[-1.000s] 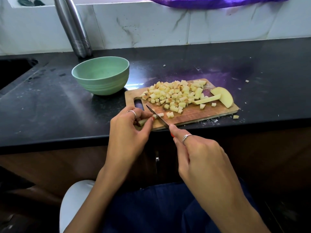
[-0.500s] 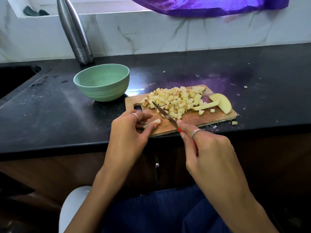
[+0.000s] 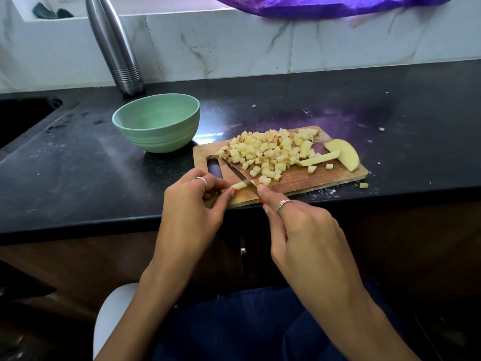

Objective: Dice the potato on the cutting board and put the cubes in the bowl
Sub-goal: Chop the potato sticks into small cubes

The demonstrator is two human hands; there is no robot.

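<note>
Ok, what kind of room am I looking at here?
Most likely a home kitchen: a dark stone counter against a marble-tiled wall, a sink basin at the far left, and a wooden cutting board covered with diced potato.

There is one view only, from the person's head. It looks forward and down, close over the black counter [image 3: 78, 165] edge toward the tiled wall [image 3: 234, 48].

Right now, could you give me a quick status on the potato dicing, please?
Left hand pinches potato strip; right hand holds knife over it. Cubes piled on board; bowl empty. Nothing in the way.
</note>
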